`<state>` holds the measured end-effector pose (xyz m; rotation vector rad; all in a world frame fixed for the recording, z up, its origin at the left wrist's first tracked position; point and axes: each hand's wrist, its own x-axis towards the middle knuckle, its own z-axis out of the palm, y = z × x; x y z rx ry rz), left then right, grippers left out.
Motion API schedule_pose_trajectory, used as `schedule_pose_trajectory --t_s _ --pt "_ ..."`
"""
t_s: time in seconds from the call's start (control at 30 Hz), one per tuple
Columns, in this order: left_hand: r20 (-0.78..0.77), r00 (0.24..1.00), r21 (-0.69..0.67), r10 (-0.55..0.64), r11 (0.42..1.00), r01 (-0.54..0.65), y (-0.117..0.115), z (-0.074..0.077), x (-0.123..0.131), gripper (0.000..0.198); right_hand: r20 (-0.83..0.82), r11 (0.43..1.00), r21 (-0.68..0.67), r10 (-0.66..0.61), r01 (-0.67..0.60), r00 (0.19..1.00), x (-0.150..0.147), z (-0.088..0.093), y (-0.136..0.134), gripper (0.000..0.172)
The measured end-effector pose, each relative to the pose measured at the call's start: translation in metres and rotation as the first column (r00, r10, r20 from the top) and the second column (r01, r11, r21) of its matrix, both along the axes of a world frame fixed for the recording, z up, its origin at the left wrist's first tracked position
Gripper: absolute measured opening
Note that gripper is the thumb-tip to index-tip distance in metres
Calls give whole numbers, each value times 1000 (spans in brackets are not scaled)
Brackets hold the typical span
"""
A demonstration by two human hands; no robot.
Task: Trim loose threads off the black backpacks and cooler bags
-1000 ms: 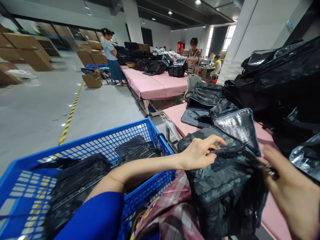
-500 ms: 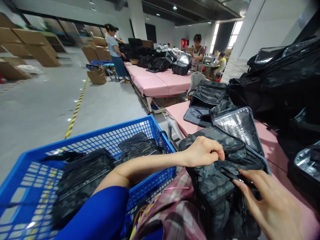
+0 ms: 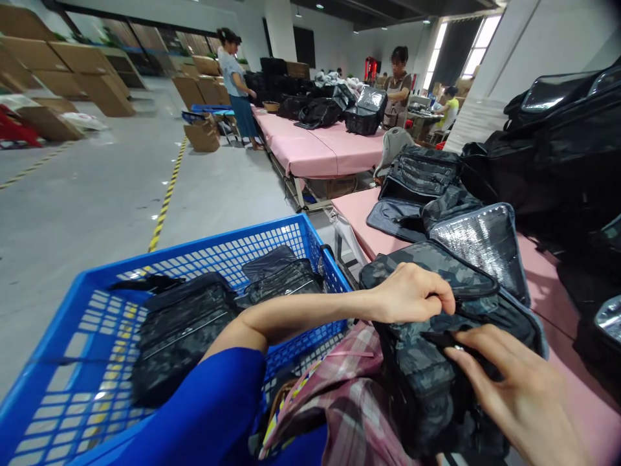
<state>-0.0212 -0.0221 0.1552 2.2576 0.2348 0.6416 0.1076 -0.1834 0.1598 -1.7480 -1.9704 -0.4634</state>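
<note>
A dark camouflage bag (image 3: 422, 369) rests at the near edge of the pink table, its flap raised toward a silver-lined part. My left hand (image 3: 417, 294) reaches across from the left and lies over the bag's upper edge, its fingers curled closed; what they grip is hidden. On the right, my right hand (image 3: 504, 372) pinches a small dark piece at the bag's front between thumb and fingers. That piece is too small to name.
A blue crate (image 3: 194, 252) at the left holds dark bags (image 3: 187, 330). More bags (image 3: 424, 169) lie farther along the pink table (image 3: 356, 217), with a black heap (image 3: 543, 162) at right. Two people stand by another pink table (image 3: 310, 145); another sits behind.
The view has shifted, so most things appear farther right. My right thumb and fingers have come closer together around the small dark piece. My left hand remains curled over the bag.
</note>
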Motion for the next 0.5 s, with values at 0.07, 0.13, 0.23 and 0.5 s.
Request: schedule_pose_trajectory --t_s 0.07,0.13,0.23,0.5 --pt "2 1000 -4 -3 1000 3 1 0 0 27 1 998 16 -58 58 998 5 1 -3 33" --pt "7 1000 -7 -8 1000 8 2 -1 0 26 44 991 33 -129 127 991 11 0 -6 34" --pt "15 1000 -12 -4 1000 4 3 -2 0 26 76 981 53 -188 184 979 18 -1 -8 37" --pt "1 1000 -24 15 1000 -15 2 -1 0 25 97 971 68 -234 228 967 18 -5 -7 37"
